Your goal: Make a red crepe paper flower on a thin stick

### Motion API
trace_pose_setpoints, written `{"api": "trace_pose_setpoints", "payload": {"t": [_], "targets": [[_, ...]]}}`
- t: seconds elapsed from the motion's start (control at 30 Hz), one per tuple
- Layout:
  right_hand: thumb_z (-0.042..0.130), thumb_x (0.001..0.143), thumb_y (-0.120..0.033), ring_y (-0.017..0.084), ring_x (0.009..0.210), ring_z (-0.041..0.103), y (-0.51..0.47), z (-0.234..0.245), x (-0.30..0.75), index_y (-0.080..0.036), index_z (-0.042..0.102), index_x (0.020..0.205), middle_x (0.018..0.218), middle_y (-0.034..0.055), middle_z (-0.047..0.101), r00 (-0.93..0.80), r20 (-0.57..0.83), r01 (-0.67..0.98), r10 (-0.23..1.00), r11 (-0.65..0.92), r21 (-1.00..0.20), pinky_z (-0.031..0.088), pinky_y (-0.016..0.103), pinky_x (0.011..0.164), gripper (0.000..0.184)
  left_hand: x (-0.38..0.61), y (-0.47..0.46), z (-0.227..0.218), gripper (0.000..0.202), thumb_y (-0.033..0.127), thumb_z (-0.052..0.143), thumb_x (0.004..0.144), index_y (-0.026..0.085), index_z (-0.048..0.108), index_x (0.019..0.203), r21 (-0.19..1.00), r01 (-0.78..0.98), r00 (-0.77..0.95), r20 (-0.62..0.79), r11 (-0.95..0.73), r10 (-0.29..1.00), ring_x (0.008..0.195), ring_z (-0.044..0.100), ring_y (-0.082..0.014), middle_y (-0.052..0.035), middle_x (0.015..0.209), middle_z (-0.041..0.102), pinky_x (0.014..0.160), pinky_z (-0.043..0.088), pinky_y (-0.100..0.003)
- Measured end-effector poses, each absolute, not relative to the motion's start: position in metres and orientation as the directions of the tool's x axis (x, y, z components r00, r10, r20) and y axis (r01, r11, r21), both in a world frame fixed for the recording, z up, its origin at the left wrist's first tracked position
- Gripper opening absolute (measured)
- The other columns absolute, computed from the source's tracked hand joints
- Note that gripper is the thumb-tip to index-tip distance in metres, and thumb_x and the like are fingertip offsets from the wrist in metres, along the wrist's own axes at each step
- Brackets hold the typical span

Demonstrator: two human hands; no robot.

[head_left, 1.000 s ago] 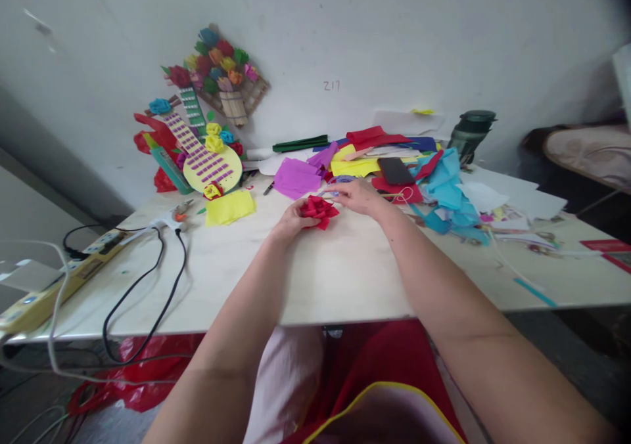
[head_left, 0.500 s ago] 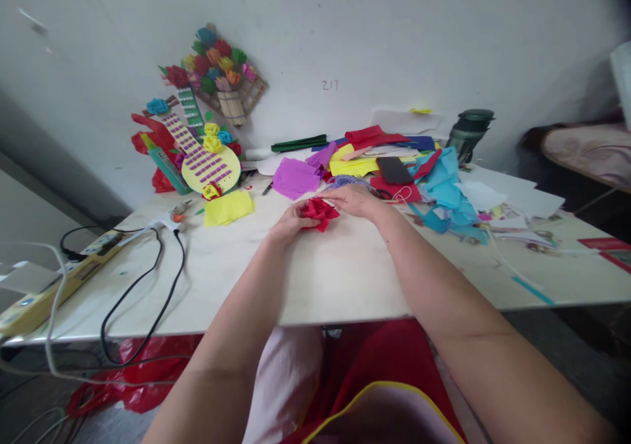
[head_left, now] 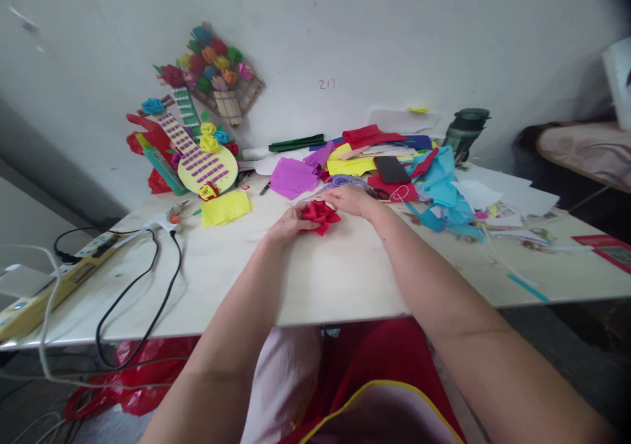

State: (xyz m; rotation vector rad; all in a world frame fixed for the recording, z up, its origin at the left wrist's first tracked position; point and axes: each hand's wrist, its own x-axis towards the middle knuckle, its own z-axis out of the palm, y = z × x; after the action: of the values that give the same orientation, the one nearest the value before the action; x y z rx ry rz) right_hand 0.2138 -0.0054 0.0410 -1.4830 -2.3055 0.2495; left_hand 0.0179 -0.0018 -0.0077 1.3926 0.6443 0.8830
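Note:
A red paper flower [head_left: 321, 215] lies on the pale wooden table [head_left: 335, 273], a little past its middle. My left hand [head_left: 287, 224] is curled around the flower's left side and grips it. My right hand [head_left: 351, 199] rests on the flower's upper right edge, fingers bent and pinched at the petals. Just behind my right hand lies a purple curled strip [head_left: 345, 181].
Loose coloured paper sheets [head_left: 438, 181], a dark phone [head_left: 391, 169] and a green bottle [head_left: 464, 133] crowd the back right. A paper guitar [head_left: 200, 158] and a flower bouquet craft [head_left: 217, 76] lean on the wall. A power strip [head_left: 59, 280] with black cables lies left.
My right hand drew back slightly from the purple strip onto the flower's edge. The left hand kept its grip; the view shifted a little.

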Motion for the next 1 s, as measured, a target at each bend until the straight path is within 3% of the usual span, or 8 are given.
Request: {"api": "trace_pose_setpoints", "payload": {"t": [0.13, 0.23, 0.37, 0.67, 0.83, 1.0], "targets": [[0.039, 0.089, -0.034, 0.016, 0.08, 0.062, -0.011, 0.047, 0.216, -0.021, 0.063, 0.118, 0.088, 0.0046, 0.071, -0.356, 0.248, 0.788, 0.901, 0.432, -0.438, 0.042, 0.027, 0.074, 0.04, 0.018, -0.001, -0.008, 0.042, 0.011, 0.079, 0.051, 0.016, 0.061, 0.088, 0.99, -0.139, 0.539, 0.087, -0.013, 0.838, 0.075, 0.063, -0.0181, -0.006, 0.086, 0.065, 0.07, 0.05, -0.032], [0.042, 0.087, -0.034, 0.013, 0.062, 0.056, -0.016, 0.053, 0.222, -0.022, 0.057, 0.125, 0.066, -0.0005, 0.064, -0.386, 0.218, 0.733, 0.896, 0.441, -0.518, 0.04, 0.025, 0.064, 0.042, 0.017, -0.001, -0.008, 0.047, 0.011, 0.079, 0.052, 0.015, 0.062, 0.095, 0.99, -0.139, 0.543, 0.081, -0.006, 0.836, 0.081, 0.064, -0.0207, -0.0093, 0.093, 0.066, 0.073, 0.051, -0.034], [0.047, 0.084, -0.035, 0.011, 0.055, 0.05, -0.015, 0.054, 0.231, -0.022, 0.058, 0.124, 0.057, -0.0031, 0.055, -0.451, 0.16, 0.687, 0.878, 0.456, -0.566, 0.038, 0.024, 0.06, 0.044, 0.016, -0.002, -0.006, 0.053, 0.012, 0.078, 0.054, 0.015, 0.062, 0.104, 0.989, -0.145, 0.568, 0.082, 0.001, 0.819, 0.085, 0.065, -0.0231, -0.0113, 0.099, 0.066, 0.075, 0.051, -0.036], [0.047, 0.086, -0.031, 0.01, 0.058, 0.052, -0.012, 0.054, 0.234, -0.027, 0.06, 0.123, 0.076, 0.0003, 0.067, -0.43, 0.122, 0.747, 0.895, 0.428, -0.508, 0.04, 0.025, 0.063, 0.039, 0.015, -0.001, -0.007, 0.05, 0.013, 0.078, 0.055, 0.014, 0.06, 0.102, 0.991, -0.13, 0.569, 0.09, -0.019, 0.818, 0.083, 0.064, -0.0205, -0.0098, 0.097, 0.066, 0.072, 0.051, -0.031], [0.047, 0.087, -0.028, 0.011, 0.072, 0.059, -0.012, 0.052, 0.231, -0.03, 0.062, 0.12, 0.106, 0.0006, 0.069, -0.466, 0.164, 0.731, 0.87, 0.483, -0.482, 0.045, 0.024, 0.073, 0.036, 0.016, 0.0, -0.007, 0.048, 0.012, 0.077, 0.055, 0.013, 0.059, 0.099, 0.992, -0.123, 0.576, 0.087, -0.019, 0.812, 0.082, 0.064, -0.0193, -0.0089, 0.096, 0.065, 0.073, 0.05, -0.031], [0.047, 0.087, -0.025, 0.013, 0.088, 0.063, -0.011, 0.049, 0.227, -0.029, 0.061, 0.121, 0.108, -0.0002, 0.07, -0.471, 0.18, 0.732, 0.863, 0.497, -0.466, 0.046, 0.025, 0.081, 0.037, 0.017, -0.001, -0.007, 0.048, 0.012, 0.078, 0.054, 0.014, 0.059, 0.099, 0.992, -0.121, 0.576, 0.09, -0.024, 0.812, 0.082, 0.063, -0.019, -0.009, 0.096, 0.065, 0.072, 0.05, -0.031]]}}
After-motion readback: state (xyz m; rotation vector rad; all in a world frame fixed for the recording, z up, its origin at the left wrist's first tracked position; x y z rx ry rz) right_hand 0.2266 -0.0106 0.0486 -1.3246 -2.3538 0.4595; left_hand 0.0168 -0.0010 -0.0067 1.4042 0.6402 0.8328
